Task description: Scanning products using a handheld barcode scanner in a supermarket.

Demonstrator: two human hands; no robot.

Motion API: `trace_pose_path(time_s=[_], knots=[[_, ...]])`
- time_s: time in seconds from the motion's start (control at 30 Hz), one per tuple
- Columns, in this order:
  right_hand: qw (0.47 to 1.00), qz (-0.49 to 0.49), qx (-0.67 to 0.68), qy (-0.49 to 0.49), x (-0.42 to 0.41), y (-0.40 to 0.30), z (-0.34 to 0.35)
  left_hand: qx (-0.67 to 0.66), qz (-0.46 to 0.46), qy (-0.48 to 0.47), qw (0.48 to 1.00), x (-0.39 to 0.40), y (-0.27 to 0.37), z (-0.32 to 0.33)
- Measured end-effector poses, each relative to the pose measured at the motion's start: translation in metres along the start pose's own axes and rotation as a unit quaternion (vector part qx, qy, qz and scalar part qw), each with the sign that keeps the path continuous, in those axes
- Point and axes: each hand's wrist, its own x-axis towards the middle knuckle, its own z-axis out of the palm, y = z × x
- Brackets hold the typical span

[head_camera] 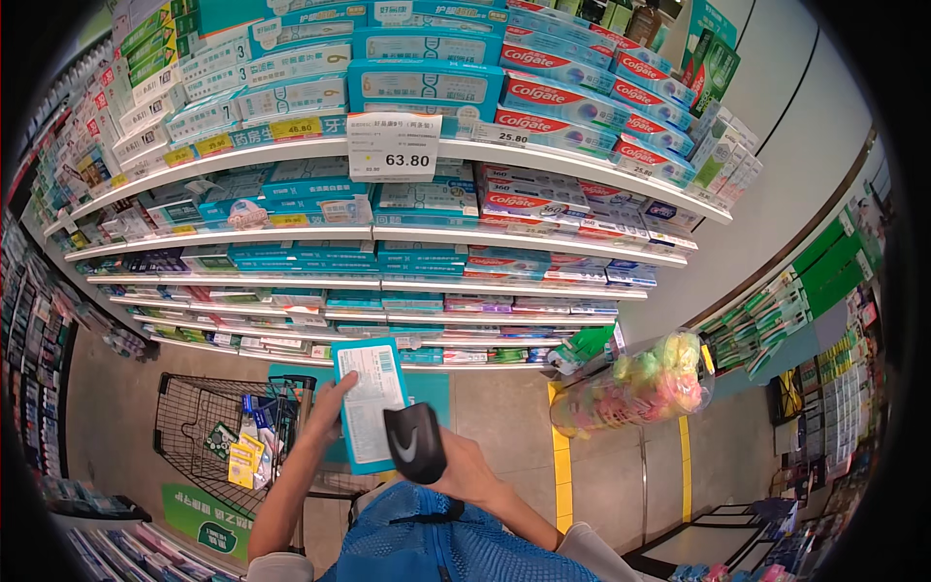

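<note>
My left hand (332,404) grips the left edge of a flat teal-and-white toothpaste box (366,415), its printed side with small writing and a barcode facing up. My right hand (465,465) holds a black handheld barcode scanner (416,444), its head over the lower right edge of the box; whether the two touch cannot be told. Past both hands rise shelves of toothpaste boxes, with teal boxes (424,89) in the middle and red-and-blue Colgate boxes (556,98) to the right.
A wire shopping cart (211,407) holding several packages stands at the left. On the right, a clear cylindrical bin (625,385) contains colourful items. White shelf edges (407,233) with price tags run across the front. Yellow tape (560,465) marks the floor. Blue mesh fabric (444,535) covers my front.
</note>
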Motion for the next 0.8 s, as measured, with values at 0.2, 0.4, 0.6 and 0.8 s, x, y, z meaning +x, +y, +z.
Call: trace_pose_path(time_s=[0.2, 0.4, 0.6, 0.8], knots=[[0.977, -0.098, -0.182, -0.054, -0.005, 0.008, 0.005, -0.189, -0.062, -0.064, 0.978, 0.006, -0.022, 0.014], [0.945, -0.176, -0.272, -0.039, -0.008, 0.016, -0.002, -0.228, -0.066, -0.062, 0.97, -0.005, -0.021, 0.009], [0.926, -0.242, -0.291, -0.008, -0.013, 0.03, 0.006, -0.236, -0.106, -0.049, 0.965, -0.014, -0.024, 0.005], [0.925, -0.275, -0.254, 0.064, -0.008, 0.03, -0.002, -0.232, -0.08, -0.049, 0.968, -0.023, -0.02, 0.016]])
